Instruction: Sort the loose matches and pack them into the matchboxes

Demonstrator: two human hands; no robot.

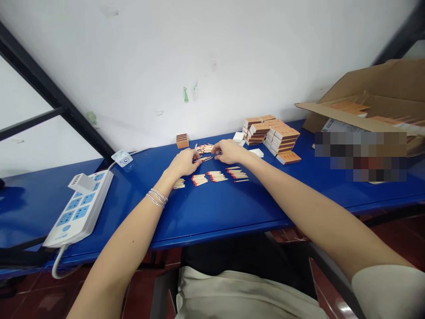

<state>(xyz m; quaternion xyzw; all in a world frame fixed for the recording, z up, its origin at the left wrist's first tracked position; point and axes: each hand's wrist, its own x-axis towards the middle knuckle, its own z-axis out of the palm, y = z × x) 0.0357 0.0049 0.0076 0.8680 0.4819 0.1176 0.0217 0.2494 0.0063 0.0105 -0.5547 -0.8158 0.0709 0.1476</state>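
Bracketing a few matches (207,158) just in front of the loose match pile (204,149), here's the left hand (187,162), fingers bent at their left end, the right hand (229,151) curling at their right; whether either pinches a stick, I can't tell! Nearer the person than the pile, four match groups (217,177) sit spaced, seemingly to avoid mixing. Right of the pile, stacked matchboxes (282,133), apparently leaving elbow room; farther right, the cardboard box (392,77); far left, the power strip (94,212).
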